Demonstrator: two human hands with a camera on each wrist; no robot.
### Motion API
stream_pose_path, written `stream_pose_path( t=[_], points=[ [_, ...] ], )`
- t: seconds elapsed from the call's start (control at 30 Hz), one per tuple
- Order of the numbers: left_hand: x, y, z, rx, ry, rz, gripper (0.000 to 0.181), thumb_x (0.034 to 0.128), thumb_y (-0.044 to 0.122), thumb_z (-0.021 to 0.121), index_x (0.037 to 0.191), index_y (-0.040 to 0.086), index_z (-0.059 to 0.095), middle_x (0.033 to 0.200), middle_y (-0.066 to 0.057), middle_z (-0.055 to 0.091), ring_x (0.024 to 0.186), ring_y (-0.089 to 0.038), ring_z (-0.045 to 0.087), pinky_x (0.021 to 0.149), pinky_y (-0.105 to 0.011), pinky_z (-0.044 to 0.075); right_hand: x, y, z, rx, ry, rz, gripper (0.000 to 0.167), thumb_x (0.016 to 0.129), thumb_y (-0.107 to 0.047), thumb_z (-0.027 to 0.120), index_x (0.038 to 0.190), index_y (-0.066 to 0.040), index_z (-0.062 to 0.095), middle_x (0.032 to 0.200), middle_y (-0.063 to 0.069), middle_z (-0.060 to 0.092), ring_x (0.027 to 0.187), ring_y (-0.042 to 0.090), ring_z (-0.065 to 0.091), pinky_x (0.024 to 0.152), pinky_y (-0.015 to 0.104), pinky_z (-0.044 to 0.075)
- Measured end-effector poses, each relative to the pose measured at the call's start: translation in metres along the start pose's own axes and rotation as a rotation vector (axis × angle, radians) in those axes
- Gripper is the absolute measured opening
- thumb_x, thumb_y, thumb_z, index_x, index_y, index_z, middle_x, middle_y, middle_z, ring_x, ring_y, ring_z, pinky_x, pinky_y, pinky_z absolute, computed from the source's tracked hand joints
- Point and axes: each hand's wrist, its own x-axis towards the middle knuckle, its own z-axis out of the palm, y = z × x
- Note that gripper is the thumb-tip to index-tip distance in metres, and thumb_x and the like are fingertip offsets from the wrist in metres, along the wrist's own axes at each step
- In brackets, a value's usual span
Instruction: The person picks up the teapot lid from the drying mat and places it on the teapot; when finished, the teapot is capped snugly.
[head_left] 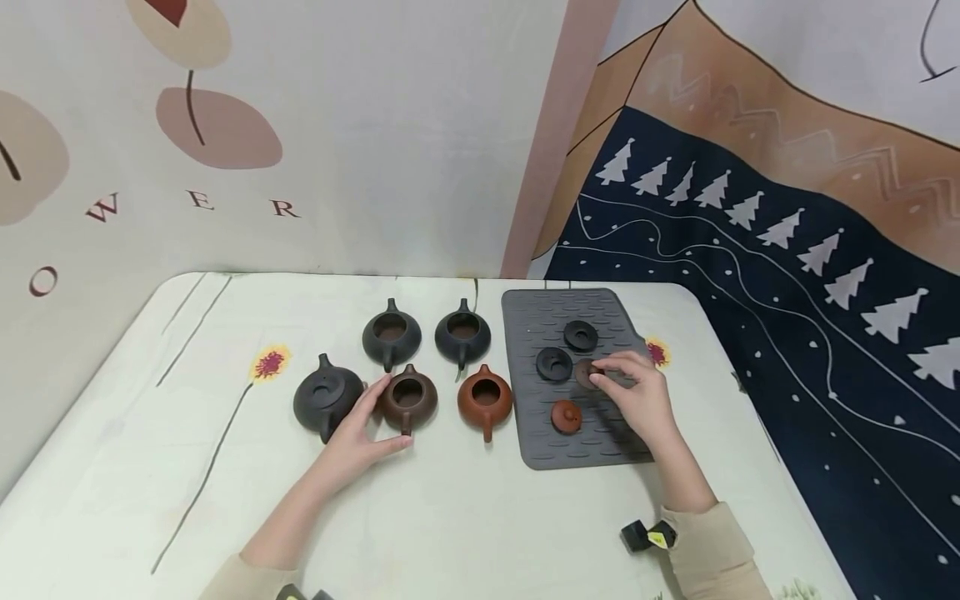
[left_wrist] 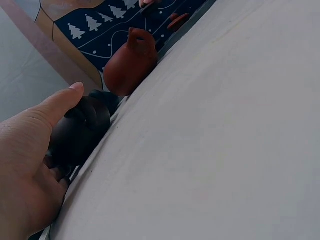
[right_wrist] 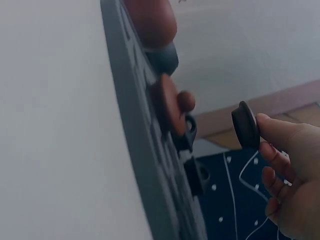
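My left hand [head_left: 351,446] holds the brown lidless teapot [head_left: 408,397] from its left side. In the left wrist view the thumb and fingers of that hand [left_wrist: 30,155] lie round the dark-looking pot [left_wrist: 80,131]. Between thumb and fingertips, my right hand [head_left: 647,406] pinches a brown lid [head_left: 584,374] over the grey mat [head_left: 540,450]. The right wrist view shows the lid [right_wrist: 245,126] raised off the mat, tilted on edge in the hand [right_wrist: 300,175]. On the mat lie a red-brown lid [head_left: 566,417] and two black lids [head_left: 554,364] [head_left: 581,335].
A black teapot with its lid on [head_left: 327,398] stands left of my left hand. Two lidless dark teapots [head_left: 392,336] [head_left: 462,335] stand behind, and a red-brown lidless one [head_left: 485,397] stands between the brown teapot and the mat. Patterned cloth [head_left: 750,242] hangs beyond the table.
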Motion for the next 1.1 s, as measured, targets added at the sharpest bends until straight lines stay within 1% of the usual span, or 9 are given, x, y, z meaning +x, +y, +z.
stream_pose_path(
  t=[0.13, 0.33, 0.53, 0.63, 0.73, 0.8, 0.97, 1.1],
  points=[
    [0.001, -0.001, 0.0, -0.001, -0.005, -0.006, 0.096, 0.0759, 0.032, 0.082, 0.152, 0.015, 0.026, 0.155, -0.012, 0.024, 0.142, -0.036, 0.013, 0.109, -0.058, 0.019, 0.0, -0.011, 0.004, 0.012, -0.014, -0.026, 0.017, 0.081, -0.011, 0.078, 0.096, -0.006, 0.075, 0.101, 0.007, 0.064, 0.102, 0.024, 0.054, 0.08, 0.047, 0.045],
    [0.001, -0.001, -0.001, 0.004, -0.01, -0.01, 0.096, 0.0761, 0.033, 0.082, 0.152, 0.016, 0.026, 0.155, -0.012, 0.024, 0.142, -0.037, 0.011, 0.108, -0.06, 0.018, 0.004, -0.027, 0.012, 0.029, -0.032, -0.079, 0.016, 0.081, -0.01, 0.078, 0.096, -0.008, 0.075, 0.101, 0.004, 0.065, 0.102, 0.021, 0.054, 0.078, 0.042, 0.046],
    [0.0, 0.001, -0.001, -0.011, -0.015, -0.013, 0.096, 0.076, 0.034, 0.082, 0.152, 0.018, 0.026, 0.155, -0.012, 0.023, 0.142, -0.037, 0.01, 0.109, -0.06, 0.017, 0.007, -0.041, 0.021, 0.064, -0.06, -0.104, 0.015, 0.08, -0.011, 0.078, 0.095, -0.01, 0.076, 0.098, 0.0, 0.065, 0.099, 0.018, 0.054, 0.078, 0.051, 0.047],
    [0.0, 0.001, -0.001, -0.006, -0.012, -0.013, 0.096, 0.0758, 0.035, 0.082, 0.152, 0.018, 0.026, 0.155, -0.012, 0.023, 0.142, -0.037, 0.01, 0.109, -0.059, 0.017, 0.009, -0.048, 0.027, 0.076, -0.07, -0.125, 0.015, 0.08, -0.01, 0.078, 0.094, -0.011, 0.076, 0.098, -0.001, 0.065, 0.096, 0.017, 0.055, 0.078, 0.048, 0.048],
    [0.0, 0.0, -0.001, -0.004, -0.01, -0.012, 0.097, 0.0757, 0.035, 0.082, 0.152, 0.018, 0.026, 0.155, -0.012, 0.023, 0.142, -0.038, 0.01, 0.109, -0.059, 0.017, 0.012, -0.055, 0.032, 0.085, -0.08, -0.156, 0.015, 0.079, -0.009, 0.078, 0.094, -0.01, 0.076, 0.097, -0.002, 0.065, 0.091, 0.019, 0.056, 0.076, 0.044, 0.047],
    [0.0, 0.0, -0.002, -0.005, -0.007, -0.01, 0.096, 0.0756, 0.035, 0.082, 0.152, 0.018, 0.026, 0.155, -0.012, 0.023, 0.142, -0.038, 0.009, 0.109, -0.06, 0.017, 0.014, -0.06, 0.035, 0.09, -0.09, -0.172, 0.015, 0.08, -0.009, 0.078, 0.094, -0.01, 0.076, 0.097, -0.002, 0.065, 0.089, 0.02, 0.055, 0.075, 0.045, 0.047],
    [0.0, -0.001, -0.001, -0.008, -0.004, 0.001, 0.096, 0.0759, 0.034, 0.082, 0.152, 0.018, 0.026, 0.155, -0.012, 0.024, 0.142, -0.038, 0.009, 0.109, -0.06, 0.017, 0.016, -0.073, 0.045, 0.09, -0.121, -0.195, 0.016, 0.079, -0.01, 0.079, 0.095, -0.011, 0.076, 0.097, -0.003, 0.065, 0.091, 0.016, 0.055, 0.076, 0.045, 0.048],
    [0.0, -0.002, -0.001, -0.01, -0.005, 0.004, 0.095, 0.0761, 0.033, 0.082, 0.152, 0.016, 0.027, 0.155, -0.012, 0.024, 0.142, -0.038, 0.011, 0.109, -0.059, 0.018, 0.016, -0.083, 0.053, 0.105, -0.143, -0.226, 0.017, 0.078, -0.01, 0.08, 0.095, -0.011, 0.076, 0.097, -0.002, 0.065, 0.094, 0.017, 0.056, 0.077, 0.043, 0.049]
  ],
)
